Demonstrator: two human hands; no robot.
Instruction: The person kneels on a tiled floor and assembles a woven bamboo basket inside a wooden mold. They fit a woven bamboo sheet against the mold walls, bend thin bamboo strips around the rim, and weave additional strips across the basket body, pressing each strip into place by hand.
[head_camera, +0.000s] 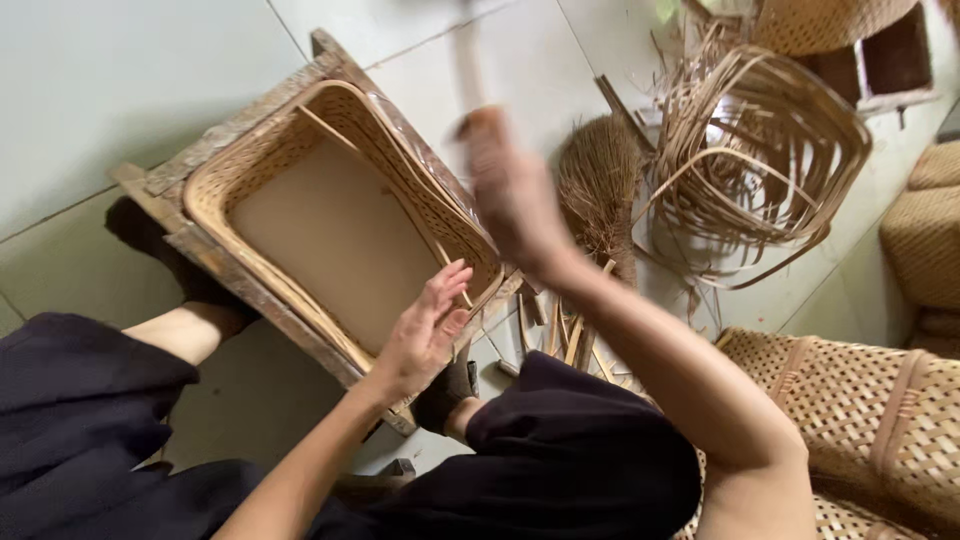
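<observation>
The woven basket (340, 220), rectangular with a flat pale bottom, sits inside a rough wooden frame (240, 285) that stands on the pale tiled floor (120, 80), tilted so one corner points away from the person. The left hand (425, 330) rests at the basket's near right rim with its palm toward the weave and its fingers spread apart, the fingertips touching the top edge of the rim; its grip is open, lying against the basket and clamped on nothing. A thin cane strip (385, 165) runs along the inside of the rim from the far corner toward that hand. The right hand (510, 190) is raised above the basket's right side, clear of the rim and blurred by motion; something pale and long (468, 65) seems to rise from it, but the blur is too strong to tell what it is or whether the grip is closed around it. So the basket lies under and to the left of both hands, touched by the left one only. To the right of the frame a brown brush of fibres (600, 185) lies on the floor, with a loose coil of cane strips (760, 160) beyond it and short offcuts (565, 335) near the person's knee. A finished woven piece (860, 410) lies at lower right.
</observation>
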